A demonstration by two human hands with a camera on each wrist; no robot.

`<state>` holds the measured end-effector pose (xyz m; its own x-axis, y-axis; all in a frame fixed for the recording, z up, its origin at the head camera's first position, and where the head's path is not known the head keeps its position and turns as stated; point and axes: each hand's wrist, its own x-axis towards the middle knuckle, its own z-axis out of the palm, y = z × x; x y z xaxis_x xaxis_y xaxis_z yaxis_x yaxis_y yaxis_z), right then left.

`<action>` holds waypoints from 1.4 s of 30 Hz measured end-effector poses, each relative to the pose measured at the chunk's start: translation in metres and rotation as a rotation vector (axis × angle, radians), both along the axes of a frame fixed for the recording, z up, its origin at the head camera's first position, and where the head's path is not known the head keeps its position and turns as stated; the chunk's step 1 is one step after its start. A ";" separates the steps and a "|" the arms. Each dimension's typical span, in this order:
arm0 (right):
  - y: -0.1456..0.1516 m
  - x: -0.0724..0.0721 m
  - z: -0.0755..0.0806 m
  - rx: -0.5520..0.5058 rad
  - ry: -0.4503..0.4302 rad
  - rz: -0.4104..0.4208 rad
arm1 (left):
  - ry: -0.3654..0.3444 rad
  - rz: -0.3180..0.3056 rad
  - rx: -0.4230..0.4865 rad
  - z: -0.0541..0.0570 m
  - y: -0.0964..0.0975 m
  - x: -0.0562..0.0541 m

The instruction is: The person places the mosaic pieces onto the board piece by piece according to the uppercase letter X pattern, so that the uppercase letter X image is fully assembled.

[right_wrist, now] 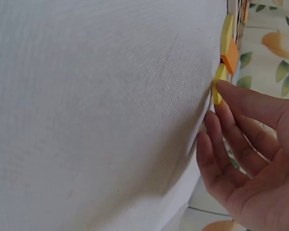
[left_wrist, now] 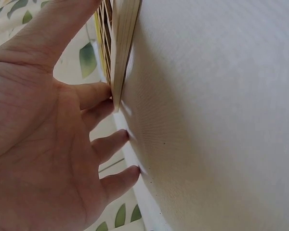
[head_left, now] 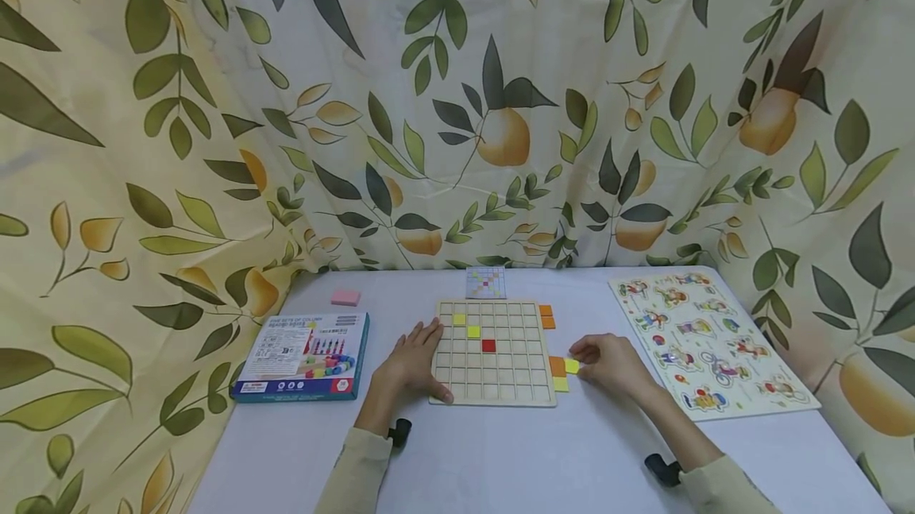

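A wooden grid board [head_left: 515,375] lies flat on the table, with two yellow tiles and a red tile [head_left: 489,345] in its cells. My left hand [head_left: 413,359] rests along the board's left edge, fingers spread, thumb at the near corner. In the left wrist view its fingertips [left_wrist: 108,90] touch the board's side and the cloth. Beyond the board's right edge, my right hand [head_left: 611,365] pinches a yellow square tile [right_wrist: 217,91] between thumb and finger. Beside that tile lie an orange tile [head_left: 557,367] and another yellow tile [head_left: 561,384].
Behind the board lies a small pattern card [head_left: 485,283]. Orange tiles [head_left: 547,322] lie by its upper right edge. A boxed set [head_left: 300,359] and a pink block [head_left: 346,297] are at left; a picture board [head_left: 715,347] is at right. A leaf-print curtain [head_left: 457,204] hangs behind.
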<state>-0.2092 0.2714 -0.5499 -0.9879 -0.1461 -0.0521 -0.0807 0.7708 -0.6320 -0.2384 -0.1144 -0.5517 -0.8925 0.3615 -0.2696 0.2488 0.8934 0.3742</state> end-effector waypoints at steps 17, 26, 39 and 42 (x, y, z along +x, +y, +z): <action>-0.002 -0.007 0.012 -0.076 0.077 -0.084 | 0.013 -0.002 0.008 0.005 0.000 0.003; -0.021 -0.011 0.019 -0.149 0.085 -0.067 | 0.013 0.000 -0.004 -0.005 -0.002 -0.001; -0.053 -0.017 0.014 -0.242 0.063 -0.001 | 0.008 -0.002 -0.002 0.001 -0.001 0.001; -0.061 -0.018 0.012 -0.245 0.065 0.010 | 0.009 0.002 0.008 0.005 -0.001 0.002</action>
<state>-0.2272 0.2103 -0.5374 -0.9865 -0.1561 0.0491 -0.1335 0.5944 -0.7930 -0.2362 -0.1152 -0.5468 -0.8957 0.3616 -0.2586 0.2500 0.8907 0.3795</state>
